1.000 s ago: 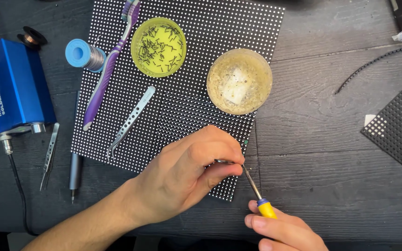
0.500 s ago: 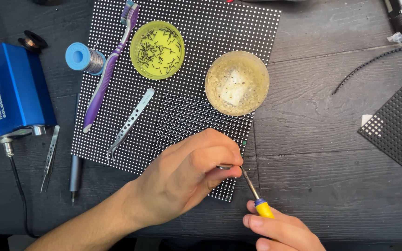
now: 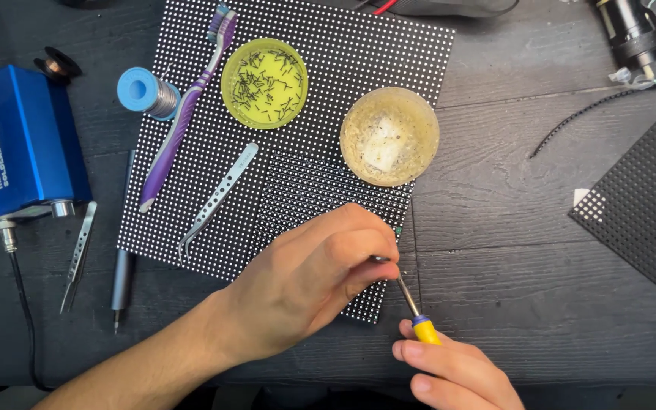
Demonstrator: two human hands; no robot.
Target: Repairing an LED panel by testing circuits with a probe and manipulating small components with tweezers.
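Your right hand (image 3: 457,372) has its fingers wrapped around the yellow-handled soldering iron (image 3: 411,307) at the counter's (image 3: 540,304) near edge. Your left hand (image 3: 313,281) pinches tweezers (image 3: 383,260) over the small dotted panel (image 3: 320,205). Beyond sit two dishes (image 3: 389,137).

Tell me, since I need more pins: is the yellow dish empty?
Not empty: the yellow dish holds many small dark pins scattered across its bottom.

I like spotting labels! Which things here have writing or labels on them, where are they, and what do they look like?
Blue box: far left of the table, a shiny blue metal block with small white lettering down its side.
Nothing else shows a label, sign or screen.
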